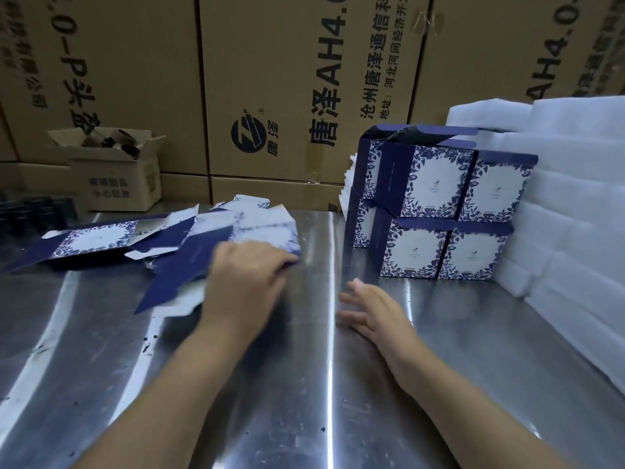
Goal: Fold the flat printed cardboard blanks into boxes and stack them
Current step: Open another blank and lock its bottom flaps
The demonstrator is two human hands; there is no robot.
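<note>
Cardboard blank (189,265) lay at 11 o'clock, long axis running 8 to 2, gripped by the nearer left hand (247,279). Right hand (372,313) was open; folded boxes (439,211) stood at 1 o'clock.

Navy-and-white leaf-patterned folded boxes (436,211) and flat blanks (98,240), white foam sheets (575,204), brown cartons (297,79).

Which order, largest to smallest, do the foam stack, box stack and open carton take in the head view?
1. foam stack, cut off by the frame
2. box stack
3. open carton, farther back, so true size unsure
</note>
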